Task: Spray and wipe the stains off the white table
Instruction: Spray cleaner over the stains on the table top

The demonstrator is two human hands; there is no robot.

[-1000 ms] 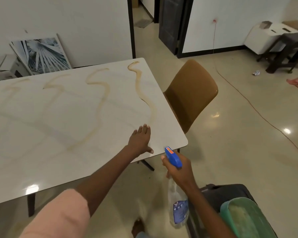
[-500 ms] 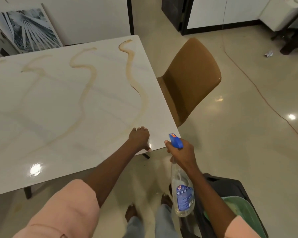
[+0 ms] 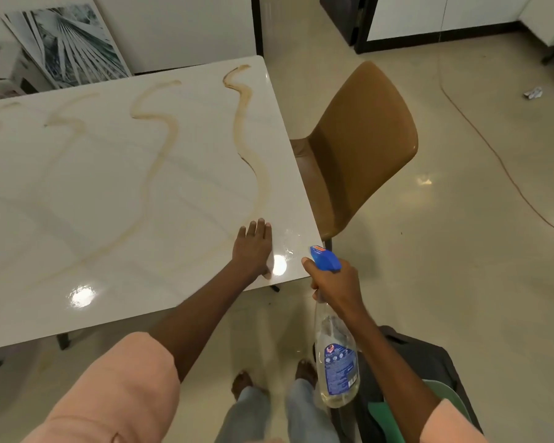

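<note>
The white table (image 3: 109, 193) carries several wavy brown stains; the rightmost stain (image 3: 263, 187) runs down toward the near right corner, and another stain (image 3: 170, 129) lies left of it. My left hand (image 3: 253, 247) rests flat on the tabletop at that corner, fingers straight, just below the stain's end. A pale patch shows at the thumb side; I cannot tell whether it is a cloth or glare. My right hand (image 3: 336, 282) grips the neck of a clear spray bottle (image 3: 336, 356). The bottle's blue trigger head (image 3: 325, 259) points at the table corner from just off the edge.
A brown chair (image 3: 359, 148) stands against the table's right side. A dark bag (image 3: 429, 356) with a green seat (image 3: 384, 417) sits at my right. An orange cable (image 3: 493, 155) crosses the floor. Framed pictures (image 3: 68, 43) lean on the back wall.
My view has tipped down and closer to the table. The left hand stays flat at the near right corner. The right hand holds the bottle a little nearer the table edge.
</note>
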